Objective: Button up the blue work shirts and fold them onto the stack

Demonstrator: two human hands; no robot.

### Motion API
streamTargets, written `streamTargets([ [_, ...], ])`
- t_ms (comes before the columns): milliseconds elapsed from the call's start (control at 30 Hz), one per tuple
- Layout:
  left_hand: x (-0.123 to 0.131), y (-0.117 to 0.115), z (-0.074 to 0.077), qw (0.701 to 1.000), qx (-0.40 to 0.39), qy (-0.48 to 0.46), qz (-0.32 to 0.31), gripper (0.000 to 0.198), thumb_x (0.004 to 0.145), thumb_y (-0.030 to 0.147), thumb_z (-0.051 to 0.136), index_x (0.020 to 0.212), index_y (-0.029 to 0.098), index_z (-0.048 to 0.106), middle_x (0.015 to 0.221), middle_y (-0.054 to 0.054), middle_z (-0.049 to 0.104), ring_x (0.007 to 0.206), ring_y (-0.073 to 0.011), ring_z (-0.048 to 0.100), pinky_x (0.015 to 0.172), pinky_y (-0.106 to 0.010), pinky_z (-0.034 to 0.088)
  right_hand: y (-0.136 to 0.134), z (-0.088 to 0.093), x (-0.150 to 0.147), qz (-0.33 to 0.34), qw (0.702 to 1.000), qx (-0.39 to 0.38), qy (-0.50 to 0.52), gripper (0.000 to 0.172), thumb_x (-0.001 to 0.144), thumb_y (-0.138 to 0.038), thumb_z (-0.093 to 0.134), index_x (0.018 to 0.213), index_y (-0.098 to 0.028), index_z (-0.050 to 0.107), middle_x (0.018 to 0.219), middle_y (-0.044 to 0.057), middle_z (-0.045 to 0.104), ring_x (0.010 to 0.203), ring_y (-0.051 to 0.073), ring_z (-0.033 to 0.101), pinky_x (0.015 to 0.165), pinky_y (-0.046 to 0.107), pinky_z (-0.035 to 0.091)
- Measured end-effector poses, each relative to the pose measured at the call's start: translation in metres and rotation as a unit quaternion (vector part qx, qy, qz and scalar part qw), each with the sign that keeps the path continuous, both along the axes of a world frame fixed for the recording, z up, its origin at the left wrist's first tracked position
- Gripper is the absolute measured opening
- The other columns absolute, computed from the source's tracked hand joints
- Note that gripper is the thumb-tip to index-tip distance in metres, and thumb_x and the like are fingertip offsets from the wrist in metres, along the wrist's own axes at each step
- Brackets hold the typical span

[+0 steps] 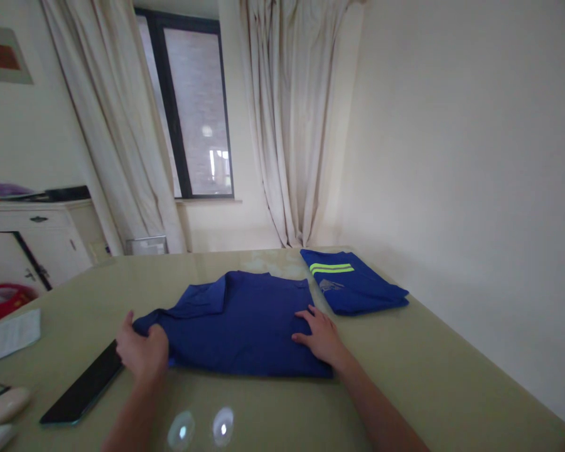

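Note:
A blue garment (249,326), partly folded with a flap turned over at its upper left, lies on the table in front of me. My left hand (144,348) grips its left edge, thumb and fingers closed on the cloth. On the garment's right part rests my right hand (320,336), its fingers spread over the fabric. Beyond that hand, a second blue garment (362,292) lies folded, with a yellow-green reflective stripe (332,268) on it. Whether the first garment is a shirt or trousers I cannot tell.
The table (245,414) has a glossy pale green top. Left of my left hand lies a dark flat tablet-like device (82,389). Farther left are a computer mouse (4,405), papers (9,336) and a red basket (7,301). A wall (471,188) borders the right side.

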State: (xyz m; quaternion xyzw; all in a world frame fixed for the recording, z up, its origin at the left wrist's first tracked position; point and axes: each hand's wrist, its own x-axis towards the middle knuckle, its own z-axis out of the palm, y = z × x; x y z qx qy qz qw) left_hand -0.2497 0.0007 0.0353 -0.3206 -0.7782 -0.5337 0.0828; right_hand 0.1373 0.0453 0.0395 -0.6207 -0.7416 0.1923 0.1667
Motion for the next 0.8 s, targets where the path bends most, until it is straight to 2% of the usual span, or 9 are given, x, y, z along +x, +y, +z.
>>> streamTargets([
  [67,0.011,-0.002,0.002,0.991,-0.085,0.102,-0.014,0.059,0.09,0.028,0.049,0.148,0.021,0.046,0.153,-0.013,0.05,0.143,-0.0371,0.042,0.121,-0.061,0.024,0.004,-0.002,0.006,-0.011,1.0,-0.005,0.01,0.059,0.081,-0.041,0.078,0.137,-0.031,0.062,0.16,0.012,0.04,0.146,0.031,0.039,0.118,0.047,0.026],
  [133,0.024,-0.001,-0.002,0.959,-0.171,0.212,-0.081,0.055,0.095,0.034,0.046,0.149,0.024,0.047,0.153,-0.011,0.052,0.14,-0.0329,0.046,0.124,-0.059,0.013,0.007,-0.005,0.01,-0.019,1.0,0.009,0.02,0.057,0.081,-0.039,0.078,0.135,-0.03,0.063,0.158,0.013,0.043,0.144,0.031,0.041,0.117,0.048,0.027],
  [167,0.029,0.001,-0.005,0.939,-0.21,0.243,-0.119,0.057,0.095,0.038,0.046,0.15,0.023,0.045,0.151,-0.011,0.055,0.137,-0.0322,0.049,0.124,-0.058,0.012,0.008,-0.007,0.011,-0.021,0.999,0.023,0.025,0.055,0.081,-0.038,0.078,0.134,-0.03,0.064,0.156,0.012,0.046,0.142,0.031,0.043,0.116,0.048,0.028],
  [233,0.033,0.005,-0.012,0.912,-0.279,0.253,-0.162,0.062,0.095,0.045,0.046,0.152,0.022,0.045,0.144,-0.012,0.06,0.13,-0.0335,0.054,0.119,-0.055,0.024,0.011,-0.011,0.013,-0.015,0.998,0.053,0.04,0.049,0.082,-0.035,0.076,0.13,-0.027,0.067,0.146,0.011,0.056,0.136,0.03,0.05,0.114,0.047,0.033],
  [300,0.032,0.009,-0.015,0.902,-0.323,0.233,-0.169,0.059,0.096,0.05,0.044,0.149,0.025,0.05,0.139,-0.011,0.063,0.126,-0.0352,0.056,0.109,-0.052,0.038,0.016,-0.016,0.015,0.002,0.995,0.078,0.056,0.04,0.084,-0.029,0.072,0.124,-0.023,0.07,0.134,0.009,0.066,0.126,0.029,0.057,0.109,0.044,0.039],
  [433,0.024,0.012,-0.009,0.901,-0.343,0.196,-0.181,0.046,0.097,0.053,0.041,0.131,0.036,0.066,0.129,-0.007,0.066,0.119,-0.0336,0.059,0.1,-0.051,0.043,0.025,-0.026,0.016,0.013,0.989,0.126,0.075,0.027,0.085,-0.017,0.063,0.109,-0.021,0.075,0.118,0.008,0.072,0.115,0.027,0.063,0.104,0.042,0.044],
  [633,0.027,0.009,0.004,0.892,-0.357,0.178,-0.214,0.038,0.096,0.048,0.044,0.115,0.032,0.072,0.106,-0.006,0.074,0.102,-0.0293,0.069,0.093,-0.045,0.046,0.03,-0.03,0.01,0.017,0.962,0.236,0.136,0.03,0.089,-0.01,0.048,0.099,-0.018,0.076,0.107,0.01,0.072,0.104,0.024,0.065,0.1,0.04,0.047],
  [700,0.03,0.007,0.008,0.884,-0.365,0.19,-0.221,0.04,0.097,0.047,0.041,0.111,0.029,0.073,0.103,-0.008,0.076,0.1,-0.0318,0.071,0.088,-0.044,0.048,0.029,-0.026,0.009,0.014,0.952,0.268,0.151,0.031,0.091,-0.013,0.046,0.101,-0.018,0.075,0.108,0.01,0.072,0.104,0.024,0.065,0.099,0.04,0.048],
  [800,0.037,0.003,0.014,0.871,-0.388,0.186,-0.237,0.053,0.099,0.057,0.033,0.095,0.027,0.077,0.096,-0.012,0.077,0.095,-0.0352,0.072,0.082,-0.044,0.05,0.028,-0.02,0.012,-0.014,0.943,0.295,0.154,0.027,0.092,-0.019,0.05,0.102,-0.019,0.075,0.11,0.011,0.071,0.105,0.026,0.063,0.099,0.043,0.047],
])
